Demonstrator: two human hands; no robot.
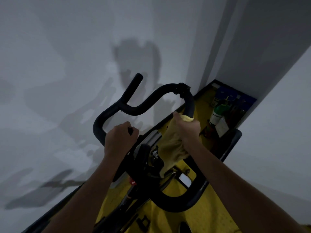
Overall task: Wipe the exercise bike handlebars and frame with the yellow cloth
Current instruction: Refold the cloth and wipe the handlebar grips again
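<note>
Right hand [186, 130] fingers wrap the yellow cloth [171, 145] around the black handlebars [134, 110]. Left hand [120, 138] fingers curl closed on the bar

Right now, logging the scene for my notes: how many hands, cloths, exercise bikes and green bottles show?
Hands: 2, left hand, right hand
Yellow cloth: 1
Exercise bike: 1
Green bottle: 1
Total: 5

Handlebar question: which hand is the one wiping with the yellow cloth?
The right hand. It clutches the yellow cloth around the right-side bar of the handlebars; the left hand grips the bar bare, with no cloth.
</note>
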